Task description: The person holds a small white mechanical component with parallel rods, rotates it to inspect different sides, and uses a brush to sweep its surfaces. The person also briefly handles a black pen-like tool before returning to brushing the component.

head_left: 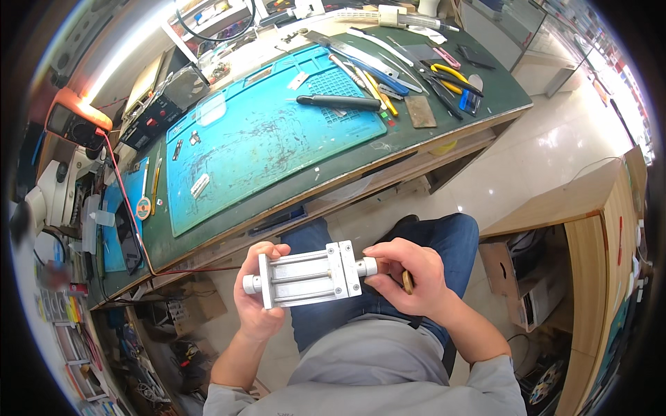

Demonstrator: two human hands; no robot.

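Observation:
A small silver metal clamp fixture [302,276], like a little vise with parallel rods and end plates, is held above my lap. My left hand [258,291] is wrapped round its left end, beside a round knob [252,284]. At the other end, my right hand [414,274] pinches the right knob [366,266] between thumb and fingertips. A small brass-coloured piece [407,281] shows by the curled fingers of that hand; whether they grip it I cannot tell. Two screwed plates [344,269] sit near the right end of the rods.
Beyond my hands stands a workbench with a blue repair mat [243,149]. A black pen-like tool [338,102], yellow-handled pliers [454,78] and tweezers lie there. An orange multimeter [76,118] with a red lead is at left. A wooden cabinet [583,236] stands at right.

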